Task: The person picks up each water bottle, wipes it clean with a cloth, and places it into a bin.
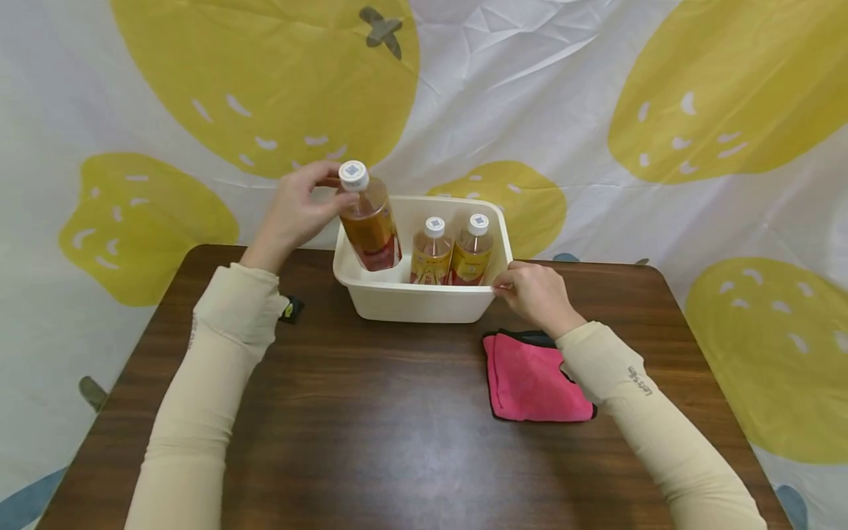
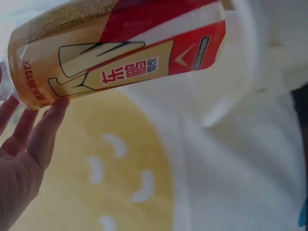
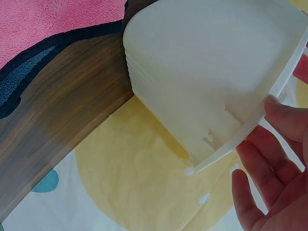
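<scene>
My left hand [image 1: 306, 205] grips a plastic drink bottle [image 1: 371, 228] near its neck, below the white cap. The bottle is tilted over the left part of a white plastic bin [image 1: 417, 303], and its red and gold label [image 2: 130, 67] fills the top of the left wrist view. Two more bottles, a middle one [image 1: 432, 254] and a right one [image 1: 472, 250], stand upright inside the bin. At the bin's front right corner, my right hand [image 1: 533, 293] pinches the rim [image 3: 250, 127] between thumb and fingers.
A folded pink cloth [image 1: 536, 379] with dark edging lies on the brown wooden table [image 1: 384, 442], under my right forearm. A small black item [image 1: 291, 309] sits beside my left cuff. Behind the table hangs a white curtain [image 1: 530, 96] with yellow fruit shapes.
</scene>
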Action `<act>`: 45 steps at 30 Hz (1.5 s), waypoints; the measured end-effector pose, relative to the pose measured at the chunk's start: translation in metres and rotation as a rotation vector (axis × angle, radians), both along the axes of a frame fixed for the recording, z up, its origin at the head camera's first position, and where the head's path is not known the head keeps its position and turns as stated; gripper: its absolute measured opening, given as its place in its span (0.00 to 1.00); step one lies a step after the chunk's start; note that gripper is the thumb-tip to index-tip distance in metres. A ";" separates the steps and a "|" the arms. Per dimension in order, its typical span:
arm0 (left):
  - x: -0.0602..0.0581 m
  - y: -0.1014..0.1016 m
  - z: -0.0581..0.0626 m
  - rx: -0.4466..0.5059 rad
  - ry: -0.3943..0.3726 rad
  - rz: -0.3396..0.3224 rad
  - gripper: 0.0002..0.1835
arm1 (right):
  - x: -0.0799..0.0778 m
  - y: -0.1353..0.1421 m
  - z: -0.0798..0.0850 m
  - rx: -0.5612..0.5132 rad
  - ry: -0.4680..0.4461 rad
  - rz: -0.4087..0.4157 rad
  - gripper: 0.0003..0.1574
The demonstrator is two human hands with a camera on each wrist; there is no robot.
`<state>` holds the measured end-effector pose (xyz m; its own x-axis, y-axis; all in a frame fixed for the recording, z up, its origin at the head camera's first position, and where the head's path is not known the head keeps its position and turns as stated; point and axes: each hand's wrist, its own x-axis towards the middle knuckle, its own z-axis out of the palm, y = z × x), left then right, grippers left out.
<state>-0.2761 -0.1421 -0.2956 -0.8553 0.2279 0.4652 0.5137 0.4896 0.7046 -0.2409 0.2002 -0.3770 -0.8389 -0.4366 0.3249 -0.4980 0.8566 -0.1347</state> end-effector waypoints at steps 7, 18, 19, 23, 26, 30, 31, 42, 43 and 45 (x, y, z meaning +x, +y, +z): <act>-0.023 0.009 -0.025 -0.051 -0.060 -0.024 0.19 | 0.001 -0.001 0.001 -0.001 0.004 -0.005 0.04; -0.042 0.014 -0.059 -0.162 -0.173 -0.100 0.18 | 0.001 -0.001 0.001 -0.002 0.008 -0.011 0.05; -0.042 0.014 -0.060 -0.168 -0.186 -0.105 0.18 | 0.001 -0.001 0.001 -0.004 0.010 -0.011 0.05; -0.045 0.015 -0.067 -0.189 -0.209 -0.099 0.19 | 0.002 -0.001 0.002 -0.011 0.015 -0.013 0.05; -0.045 0.016 -0.070 -0.216 -0.207 -0.085 0.19 | 0.002 -0.001 0.001 -0.010 0.018 -0.013 0.05; -0.045 0.018 -0.072 -0.246 -0.190 -0.074 0.18 | 0.001 -0.001 0.000 -0.007 0.020 -0.015 0.04; -0.045 0.019 -0.073 -0.254 -0.185 -0.073 0.17 | 0.001 -0.001 -0.001 -0.007 0.020 -0.014 0.04; -0.048 0.024 -0.083 -0.294 -0.218 -0.083 0.18 | 0.001 0.000 -0.002 -0.014 0.028 -0.013 0.05; -0.049 0.024 -0.084 -0.301 -0.226 -0.085 0.18 | 0.001 0.000 -0.002 -0.013 0.029 -0.013 0.05; -0.050 0.025 -0.085 -0.306 -0.237 -0.088 0.19 | 0.001 0.000 -0.002 -0.013 0.029 -0.013 0.05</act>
<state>-0.3264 -0.1167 -0.3808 -0.9019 0.4026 0.1564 0.4037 0.6570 0.6367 -0.2399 0.2002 -0.3791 -0.8346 -0.4217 0.3544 -0.4910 0.8611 -0.1316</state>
